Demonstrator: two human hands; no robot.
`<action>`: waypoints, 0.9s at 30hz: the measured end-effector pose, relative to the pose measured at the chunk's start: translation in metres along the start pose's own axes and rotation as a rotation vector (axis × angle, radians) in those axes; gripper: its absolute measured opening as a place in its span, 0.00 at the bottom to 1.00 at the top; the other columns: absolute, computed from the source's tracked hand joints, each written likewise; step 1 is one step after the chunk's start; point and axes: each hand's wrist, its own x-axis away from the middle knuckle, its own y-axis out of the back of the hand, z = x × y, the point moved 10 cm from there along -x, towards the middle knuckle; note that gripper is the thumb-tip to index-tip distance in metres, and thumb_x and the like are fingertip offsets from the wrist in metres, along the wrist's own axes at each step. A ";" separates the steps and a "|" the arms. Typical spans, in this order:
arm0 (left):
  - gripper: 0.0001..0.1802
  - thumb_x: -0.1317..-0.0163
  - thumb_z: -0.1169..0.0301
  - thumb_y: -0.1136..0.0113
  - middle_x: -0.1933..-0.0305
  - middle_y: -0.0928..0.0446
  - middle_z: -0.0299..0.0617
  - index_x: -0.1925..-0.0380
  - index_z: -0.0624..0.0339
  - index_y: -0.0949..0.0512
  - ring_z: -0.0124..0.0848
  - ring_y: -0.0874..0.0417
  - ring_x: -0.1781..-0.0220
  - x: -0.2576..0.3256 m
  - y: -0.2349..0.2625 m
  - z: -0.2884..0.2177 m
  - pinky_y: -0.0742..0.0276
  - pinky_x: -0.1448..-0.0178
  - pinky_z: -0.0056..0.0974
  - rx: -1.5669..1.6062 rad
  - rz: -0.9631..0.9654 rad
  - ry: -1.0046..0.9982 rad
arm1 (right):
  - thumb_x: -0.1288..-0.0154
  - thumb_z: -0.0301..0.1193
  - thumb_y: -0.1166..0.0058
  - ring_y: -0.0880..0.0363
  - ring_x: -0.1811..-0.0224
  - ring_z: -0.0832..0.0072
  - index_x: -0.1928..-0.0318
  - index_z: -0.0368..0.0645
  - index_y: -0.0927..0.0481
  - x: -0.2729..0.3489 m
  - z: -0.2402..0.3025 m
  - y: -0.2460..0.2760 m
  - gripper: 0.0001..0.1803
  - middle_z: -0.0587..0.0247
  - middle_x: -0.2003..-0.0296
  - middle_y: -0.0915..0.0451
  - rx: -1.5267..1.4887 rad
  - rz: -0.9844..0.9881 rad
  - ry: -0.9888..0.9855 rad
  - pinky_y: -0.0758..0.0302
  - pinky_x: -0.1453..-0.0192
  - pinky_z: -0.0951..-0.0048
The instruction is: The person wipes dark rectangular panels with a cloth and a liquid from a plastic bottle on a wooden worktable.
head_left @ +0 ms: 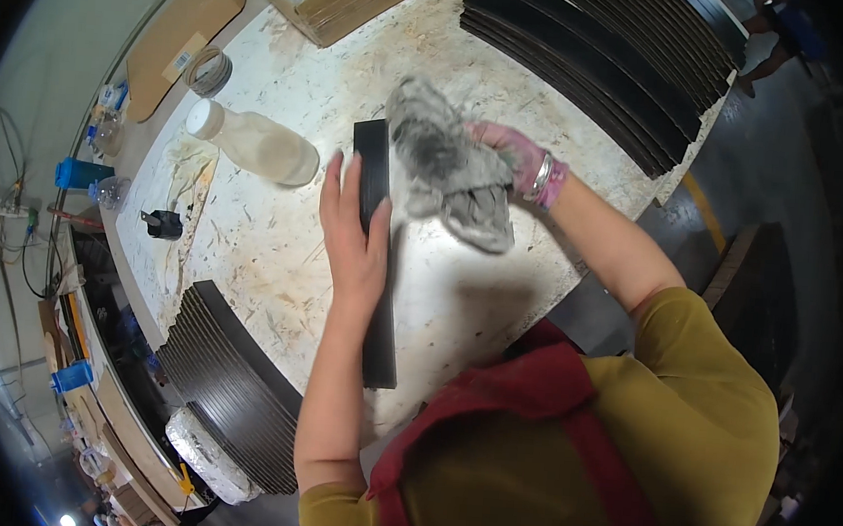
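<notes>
A long black strip (374, 157) lies lengthwise on the worn white worktable (276, 253). My left hand (353, 231) presses flat on the middle of the strip, fingers spread along it. My right hand (512, 157), with bracelets at the wrist, grips a crumpled grey rag (443, 162) that rests over the strip's far end. The near end of the strip (379, 353) shows beyond my left wrist.
A plastic bottle of pale liquid (254, 144) lies on its side left of the strip. Stacks of black strips sit at the far right (592, 60) and near left (232, 387). A tape roll (208, 70), cardboard (362, 0) and a small black clip (162, 224) lie around.
</notes>
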 end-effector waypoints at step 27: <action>0.43 0.47 0.78 0.42 0.35 0.39 0.50 0.32 0.54 0.49 0.40 0.33 0.38 -0.003 0.036 0.161 0.33 0.38 0.45 0.411 -0.128 0.482 | 0.34 0.25 0.53 0.22 0.49 0.67 0.44 0.43 0.29 0.013 -0.029 0.024 0.18 0.56 0.52 0.21 -0.383 0.258 0.080 0.30 0.39 0.62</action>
